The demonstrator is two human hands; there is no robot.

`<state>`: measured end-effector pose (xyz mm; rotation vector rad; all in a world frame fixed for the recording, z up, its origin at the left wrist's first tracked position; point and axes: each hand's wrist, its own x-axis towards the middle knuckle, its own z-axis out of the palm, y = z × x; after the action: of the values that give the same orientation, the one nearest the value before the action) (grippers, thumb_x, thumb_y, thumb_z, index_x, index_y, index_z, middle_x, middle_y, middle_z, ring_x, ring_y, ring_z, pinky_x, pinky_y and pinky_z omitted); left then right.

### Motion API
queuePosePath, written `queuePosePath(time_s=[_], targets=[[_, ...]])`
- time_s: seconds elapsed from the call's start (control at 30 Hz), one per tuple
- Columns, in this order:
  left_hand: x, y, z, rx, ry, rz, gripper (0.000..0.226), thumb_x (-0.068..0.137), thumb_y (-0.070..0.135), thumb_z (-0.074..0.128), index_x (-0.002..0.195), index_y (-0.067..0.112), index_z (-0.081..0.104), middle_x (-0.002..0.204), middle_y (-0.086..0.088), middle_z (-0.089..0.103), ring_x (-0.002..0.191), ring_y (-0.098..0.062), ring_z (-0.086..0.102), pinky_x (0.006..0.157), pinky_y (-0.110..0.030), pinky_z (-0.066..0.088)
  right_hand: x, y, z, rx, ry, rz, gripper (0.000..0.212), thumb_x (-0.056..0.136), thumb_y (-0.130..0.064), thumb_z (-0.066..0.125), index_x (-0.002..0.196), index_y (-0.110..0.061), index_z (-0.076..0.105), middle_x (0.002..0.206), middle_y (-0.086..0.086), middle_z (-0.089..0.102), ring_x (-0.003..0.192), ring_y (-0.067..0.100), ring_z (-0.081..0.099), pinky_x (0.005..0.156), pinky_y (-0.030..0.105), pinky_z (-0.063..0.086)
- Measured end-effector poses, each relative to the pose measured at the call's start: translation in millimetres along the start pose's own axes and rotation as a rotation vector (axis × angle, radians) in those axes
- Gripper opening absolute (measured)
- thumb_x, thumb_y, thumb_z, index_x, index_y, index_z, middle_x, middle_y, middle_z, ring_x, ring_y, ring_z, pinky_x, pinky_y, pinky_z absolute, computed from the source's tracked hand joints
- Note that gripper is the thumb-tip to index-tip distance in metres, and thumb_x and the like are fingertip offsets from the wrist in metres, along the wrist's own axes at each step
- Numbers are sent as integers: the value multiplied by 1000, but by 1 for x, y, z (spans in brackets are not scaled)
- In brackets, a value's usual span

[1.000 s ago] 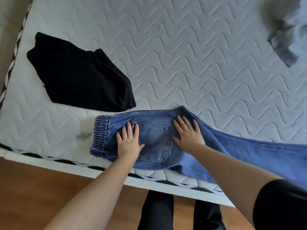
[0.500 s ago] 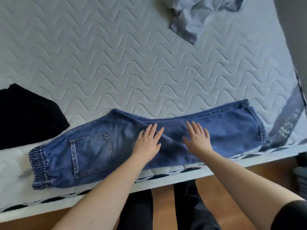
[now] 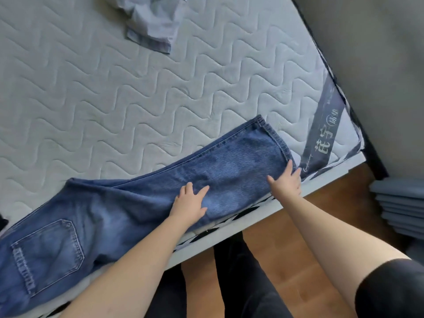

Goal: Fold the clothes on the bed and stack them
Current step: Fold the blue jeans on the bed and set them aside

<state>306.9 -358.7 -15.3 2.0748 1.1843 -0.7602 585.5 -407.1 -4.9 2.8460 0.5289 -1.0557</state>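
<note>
Your jeans (image 3: 142, 203) lie flat along the near edge of the mattress (image 3: 114, 99), waistband toward 8 o'clock, leg hems toward 2 o'clock. Your left hand (image 3: 189, 206) presses flat on the leg, fingers straight and spread, grasping nothing. Your right hand (image 3: 286, 181) rests at the hem end at 3 o'clock, fingers extended over the denim edge; it looks released too. A grey garment (image 3: 153, 24) lies crumpled at 12 o'clock, well apart from the jeans

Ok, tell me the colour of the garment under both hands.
Blue denim jeans, faded paler in patches; the head view shows it.
</note>
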Motion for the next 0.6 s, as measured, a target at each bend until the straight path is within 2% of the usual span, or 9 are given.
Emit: queuePosePath(time_s=[0.07, 0.17, 0.2, 0.33, 0.47, 0.53, 0.6], targets=[[7, 7, -2, 8, -59, -31, 68, 96, 44, 50, 153, 41, 13, 152, -18, 11, 141, -36, 16, 108, -48, 32, 17, 1, -13, 26, 34, -18, 91, 91, -39, 62, 154, -27, -2, 162, 9, 5, 148, 28, 12, 118, 50, 14], [14, 8, -6, 6, -140, -61, 66, 97, 46, 47, 153, 44, 11, 156, -19, 2, 145, -36, 8, 111, -50, 30, 38, 1, -27, 35, 33, -9, 87, 88, -38, 66, 153, -23, 9, 145, 12, 43, 135, 34, 37, 111, 52, 26], [16, 8, -8, -2, -160, -67, 65, 97, 46, 46, 152, 44, 11, 157, -19, 0, 146, -36, 6, 111, -50, 30, 42, 2, -28, 21, 38, -9, 81, 88, -38, 66, 150, -22, 17, 138, 13, 49, 131, 35, 42, 108, 51, 30], [23, 9, -12, -24, -213, -95, 65, 96, 46, 46, 152, 47, 14, 159, -17, -4, 147, -35, 1, 112, -50, 31, 52, 14, -28, -44, 86, -85, 40, 89, -40, 64, 118, -15, 52, 120, 15, 55, 115, 37, 52, 96, 48, 42], [23, 18, -20, -134, -258, -156, 60, 96, 56, 40, 152, 45, 19, 159, -18, -6, 148, -36, -1, 117, -51, 23, 36, 24, -29, -1, 210, -282, 21, 91, -35, 58, 90, -15, 53, 96, 9, 57, 94, 36, 57, 81, 44, 47], [19, 22, -25, -256, -266, -216, 60, 95, 62, 36, 151, 43, 25, 158, -17, 2, 147, -37, 6, 119, -46, 18, 16, 21, -31, 113, 159, -428, 16, 91, -32, 58, 93, -16, 53, 96, 4, 54, 92, 31, 57, 78, 39, 44], [14, 22, -31, -403, -216, -264, 58, 96, 63, 34, 148, 39, 36, 152, -16, 21, 141, -32, 30, 117, -35, 22, -8, 14, -31, 255, -23, -592, 21, 91, -24, 61, 109, -14, 58, 116, 2, 58, 103, 20, 58, 83, 31, 42]])
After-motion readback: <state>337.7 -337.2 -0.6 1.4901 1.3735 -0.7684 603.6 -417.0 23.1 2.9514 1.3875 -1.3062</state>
